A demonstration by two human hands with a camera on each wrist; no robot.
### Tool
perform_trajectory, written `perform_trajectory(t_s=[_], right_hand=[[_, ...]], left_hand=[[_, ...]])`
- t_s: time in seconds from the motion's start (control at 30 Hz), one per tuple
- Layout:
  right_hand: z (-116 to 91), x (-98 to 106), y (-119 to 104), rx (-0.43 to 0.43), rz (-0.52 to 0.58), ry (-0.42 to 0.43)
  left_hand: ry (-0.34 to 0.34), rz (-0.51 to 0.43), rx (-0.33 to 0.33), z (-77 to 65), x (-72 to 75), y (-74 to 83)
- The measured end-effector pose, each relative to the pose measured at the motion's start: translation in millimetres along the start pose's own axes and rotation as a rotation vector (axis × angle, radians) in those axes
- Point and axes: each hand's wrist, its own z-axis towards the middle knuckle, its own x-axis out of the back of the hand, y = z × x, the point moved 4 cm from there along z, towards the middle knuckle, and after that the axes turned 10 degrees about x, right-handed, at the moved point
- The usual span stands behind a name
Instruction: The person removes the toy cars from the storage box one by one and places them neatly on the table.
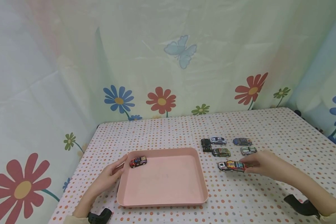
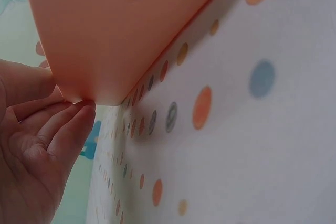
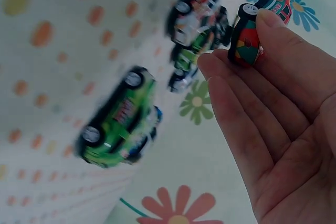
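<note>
My right hand (image 1: 267,165) pinches a red and yellow toy car (image 1: 235,165) by its rear end, between thumb and fingertips. In the right wrist view this toy car (image 3: 245,45) is raised off the table. Just left of it in the head view, a white toy car (image 1: 222,166) is partly covered by it. My left hand (image 1: 107,177) holds the left rim of a pink tray (image 1: 162,205) near its far corner. From the left wrist, the fingers (image 2: 73,129) touch the tray's outer wall. A dark red toy car (image 1: 138,162) lies inside the tray, by that corner.
Beyond the right hand stand several toy cars: a black one (image 1: 206,145), a white and blue one (image 1: 218,141), a green one (image 1: 221,152), a dark blue one (image 1: 242,142) and a light green one (image 1: 248,151). A dotted cloth (image 1: 168,133) covers the table. Flowered curtains (image 1: 212,62) hang behind.
</note>
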Motion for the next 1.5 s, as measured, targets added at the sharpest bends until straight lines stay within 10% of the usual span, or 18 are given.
perform_trajectory(t_s=[1.17, 1.5], right_hand=[[8, -42, -13, -0.061, -0.168, -0.132], [39, -6, -49, 0.095, -0.242, -0.101]], left_hand=[[-0.015, -0.019, 0.004, -0.3, 0.0, -0.2], [-0.024, -0.026, -0.016, 0.7, 0.5, -0.3]])
